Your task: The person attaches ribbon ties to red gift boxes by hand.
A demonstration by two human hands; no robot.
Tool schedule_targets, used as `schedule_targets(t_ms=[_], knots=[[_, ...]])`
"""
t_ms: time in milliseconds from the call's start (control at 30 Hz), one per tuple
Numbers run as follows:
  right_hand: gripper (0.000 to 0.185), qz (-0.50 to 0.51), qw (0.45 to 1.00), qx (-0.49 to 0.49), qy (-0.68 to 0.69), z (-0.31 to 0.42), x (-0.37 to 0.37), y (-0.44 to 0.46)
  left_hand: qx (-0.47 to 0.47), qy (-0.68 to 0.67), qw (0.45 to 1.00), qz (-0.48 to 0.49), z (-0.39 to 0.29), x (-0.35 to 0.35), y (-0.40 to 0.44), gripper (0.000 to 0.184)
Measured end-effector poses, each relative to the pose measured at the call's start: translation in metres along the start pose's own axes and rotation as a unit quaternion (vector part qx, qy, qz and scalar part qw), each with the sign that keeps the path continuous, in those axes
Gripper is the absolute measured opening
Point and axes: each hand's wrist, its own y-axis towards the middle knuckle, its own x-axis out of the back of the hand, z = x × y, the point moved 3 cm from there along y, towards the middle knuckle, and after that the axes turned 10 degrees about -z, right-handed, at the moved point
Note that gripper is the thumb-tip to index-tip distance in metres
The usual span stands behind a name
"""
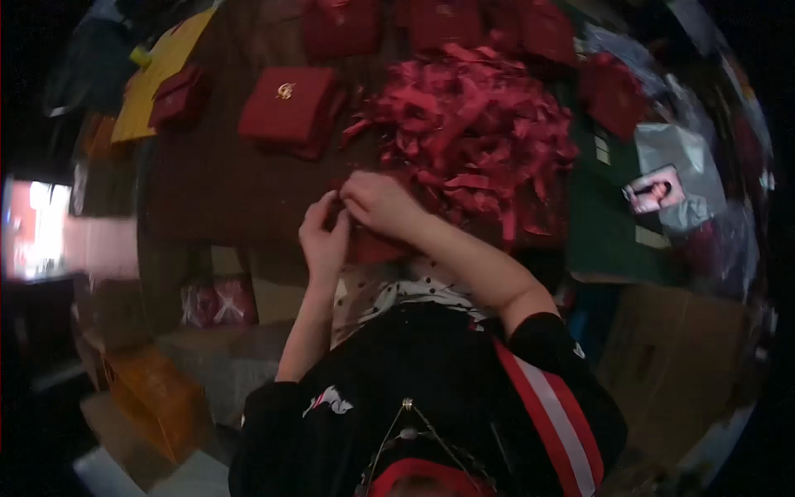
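My left hand (325, 236) and my right hand (378, 201) meet at the near side of the dark brown table (215, 199). The fingertips of both are pinched together around something small and dark red that I cannot make out. Beneath my right wrist shows part of a red piece (373, 246), mostly covered by the hands and forearm. Just beyond my right hand spreads a big loose heap of red ribbon strips (489, 124). A stack of red pouches (287, 106) with a gold emblem on top lies past my fingertips, to the left.
More red pouches (341, 29) line the far side, and another pouch (180, 98) sits by a yellow sheet (170, 70). On the right, a phone (656, 190) with a lit screen rests on silvery plastic over a green surface (600, 224). Cardboard boxes (675, 364) stand below.
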Motion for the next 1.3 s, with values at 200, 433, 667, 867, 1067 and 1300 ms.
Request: schedule_targets(t_ms=[200,433,667,867,1067,1300], knots=[[0.019,-0.02,0.996,0.081,-0.025,-0.003,0.002,-0.002,-0.01,-0.017,0.999,0.032,0.0,0.0,0.006,0.034],[0.017,-0.015,0.984,0.169,-0.06,0.0,0.023,-0.004,0.137,-0.134,0.977,0.092,-0.021,-0.003,0.003,0.036],[0.01,-0.011,1.0,0.017,-0.003,-0.011,0.006,-0.003,0.133,-0.092,0.982,0.097,-0.018,-0.007,0.006,0.037],[0.012,-0.065,0.997,-0.004,-0.052,-0.008,-0.012,-0.014,0.156,-0.06,0.983,0.07,0.003,-0.001,0.005,0.037],[0.015,0.001,0.981,0.002,-0.196,0.022,0.001,-0.009,0.139,-0.062,0.985,0.076,-0.018,-0.007,0.002,0.03],[0.018,0.057,0.961,-0.019,-0.27,0.028,0.002,-0.007,0.075,-0.068,0.993,0.057,-0.008,-0.007,-0.004,0.03]])
